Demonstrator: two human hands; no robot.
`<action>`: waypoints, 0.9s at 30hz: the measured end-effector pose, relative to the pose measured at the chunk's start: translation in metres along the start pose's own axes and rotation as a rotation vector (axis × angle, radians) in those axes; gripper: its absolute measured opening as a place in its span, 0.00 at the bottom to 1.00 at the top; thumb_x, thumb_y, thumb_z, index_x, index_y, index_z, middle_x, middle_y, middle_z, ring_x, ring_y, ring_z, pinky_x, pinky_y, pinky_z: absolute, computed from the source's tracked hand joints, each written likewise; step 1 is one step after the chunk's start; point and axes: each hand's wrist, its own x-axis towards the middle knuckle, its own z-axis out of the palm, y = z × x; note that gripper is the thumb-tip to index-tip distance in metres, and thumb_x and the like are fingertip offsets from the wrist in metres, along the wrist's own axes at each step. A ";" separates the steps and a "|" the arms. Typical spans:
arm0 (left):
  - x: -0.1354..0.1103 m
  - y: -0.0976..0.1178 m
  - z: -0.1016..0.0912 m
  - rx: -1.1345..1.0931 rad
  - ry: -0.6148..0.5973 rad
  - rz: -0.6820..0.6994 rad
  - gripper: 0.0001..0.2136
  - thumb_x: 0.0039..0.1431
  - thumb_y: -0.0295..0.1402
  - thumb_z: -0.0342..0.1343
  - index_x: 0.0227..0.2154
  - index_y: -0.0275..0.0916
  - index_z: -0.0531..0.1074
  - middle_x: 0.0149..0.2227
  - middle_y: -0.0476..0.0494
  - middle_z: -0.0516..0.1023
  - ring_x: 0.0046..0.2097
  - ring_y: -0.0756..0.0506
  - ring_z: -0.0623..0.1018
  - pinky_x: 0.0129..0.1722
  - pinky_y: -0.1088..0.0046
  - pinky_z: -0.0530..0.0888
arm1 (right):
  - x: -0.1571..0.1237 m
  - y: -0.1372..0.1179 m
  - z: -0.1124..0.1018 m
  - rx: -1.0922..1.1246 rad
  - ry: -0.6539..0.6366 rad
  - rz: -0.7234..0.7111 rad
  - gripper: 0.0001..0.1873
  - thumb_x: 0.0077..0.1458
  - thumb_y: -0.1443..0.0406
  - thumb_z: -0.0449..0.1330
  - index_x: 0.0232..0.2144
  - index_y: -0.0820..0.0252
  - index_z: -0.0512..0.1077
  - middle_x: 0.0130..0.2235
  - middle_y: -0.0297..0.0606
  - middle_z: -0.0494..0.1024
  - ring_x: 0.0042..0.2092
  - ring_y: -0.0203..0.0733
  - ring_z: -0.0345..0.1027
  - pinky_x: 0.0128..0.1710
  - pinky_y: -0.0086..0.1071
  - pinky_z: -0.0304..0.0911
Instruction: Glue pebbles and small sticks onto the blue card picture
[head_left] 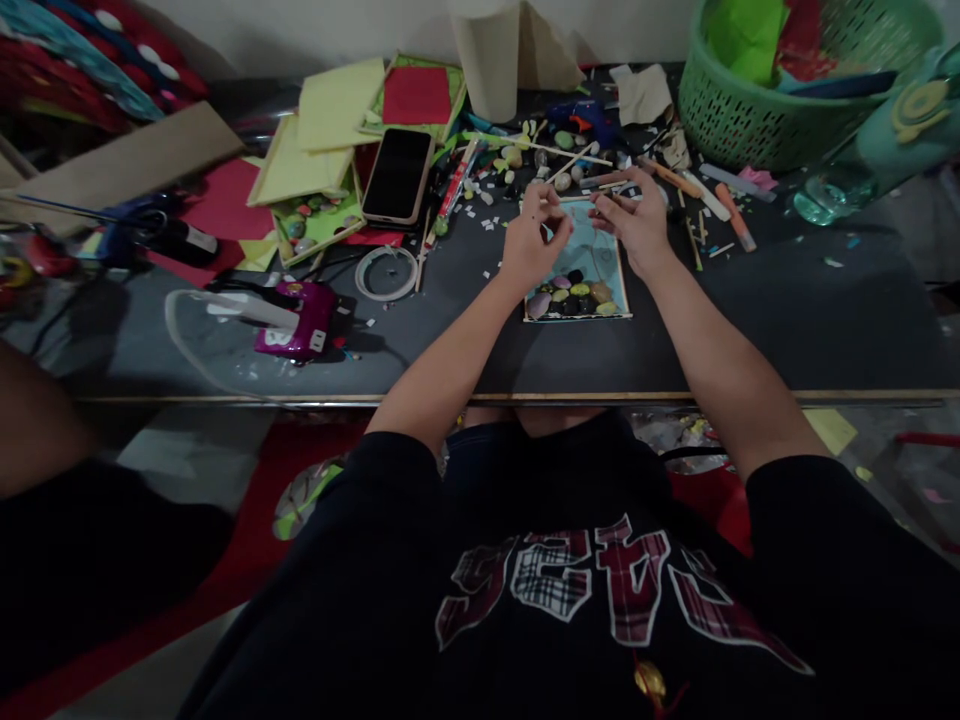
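Shirt, basket beyond pebbled panel

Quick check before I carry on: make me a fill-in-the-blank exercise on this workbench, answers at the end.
1. The left hand and right hand are over a stick-framed panel with a light ____ backing.
2. Seen from the person's seat, the tape roll lies to the ____ of that panel.
3. The smartphone lies with its screen facing ____.
4. The perforated plastic basket is ____.

Missing words: blue; left; up; green.
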 end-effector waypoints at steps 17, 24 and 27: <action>0.008 0.004 -0.008 -0.152 0.238 -0.335 0.13 0.55 0.46 0.66 0.24 0.44 0.77 0.24 0.50 0.78 0.31 0.48 0.80 0.34 0.73 0.77 | -0.019 -0.024 0.011 0.035 0.033 0.069 0.56 0.34 0.39 0.73 0.61 0.43 0.56 0.48 0.40 0.82 0.53 0.55 0.76 0.51 0.52 0.74; 0.018 -0.036 -0.015 -0.174 0.337 -0.300 0.06 0.61 0.40 0.61 0.39 0.51 0.80 0.40 0.49 0.83 0.38 0.46 0.81 0.40 0.69 0.77 | -0.020 -0.022 0.009 0.047 0.026 0.073 0.55 0.34 0.40 0.74 0.60 0.45 0.57 0.49 0.41 0.82 0.53 0.55 0.76 0.54 0.54 0.72; 0.024 -0.043 -0.019 -0.235 0.397 -0.349 0.08 0.56 0.42 0.66 0.37 0.47 0.80 0.36 0.48 0.83 0.36 0.46 0.81 0.40 0.67 0.77 | -0.018 -0.020 0.009 0.061 0.029 0.069 0.56 0.34 0.41 0.74 0.61 0.44 0.56 0.48 0.39 0.82 0.52 0.54 0.76 0.53 0.52 0.74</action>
